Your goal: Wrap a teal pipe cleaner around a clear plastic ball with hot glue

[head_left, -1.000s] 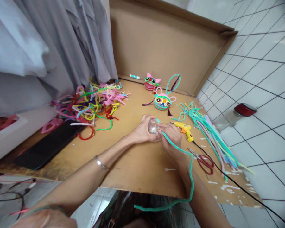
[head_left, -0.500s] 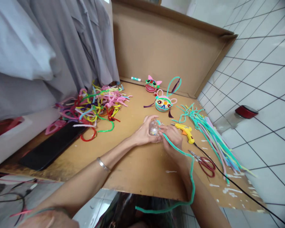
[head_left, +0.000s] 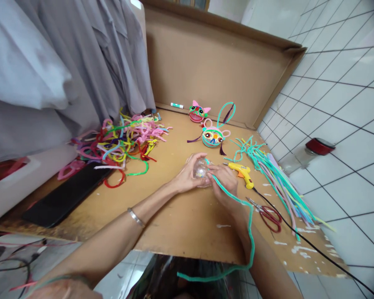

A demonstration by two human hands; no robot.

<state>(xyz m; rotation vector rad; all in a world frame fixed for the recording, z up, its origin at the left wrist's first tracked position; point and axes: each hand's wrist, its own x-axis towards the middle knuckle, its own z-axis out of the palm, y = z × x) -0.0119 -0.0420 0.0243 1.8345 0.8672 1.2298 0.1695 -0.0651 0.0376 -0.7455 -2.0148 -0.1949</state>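
Note:
My left hand [head_left: 188,173] is closed around a clear plastic ball [head_left: 200,168], holding it just above the table. Against the ball's right side, my right hand [head_left: 225,182] pinches a teal pipe cleaner [head_left: 233,198], whose near end lies along the ball's edge. The long free tail runs over my right forearm and hangs past the table's front edge. A yellow hot glue gun [head_left: 243,173] lies just right of my right hand, with red-handled scissors [head_left: 269,216] below it.
Behind my hands stand two decorated balls, one with pink round ears [head_left: 213,136], one with pointed ears [head_left: 197,112]. A pile of coloured pipe cleaners [head_left: 127,137] and a black tray-like slab [head_left: 68,195] lie left. Straight pipe cleaners [head_left: 277,182] lie right. Cardboard [head_left: 218,62] stands behind.
The whole view has shifted slightly. Both hands keep the same hold on the ball and the pipe cleaner.

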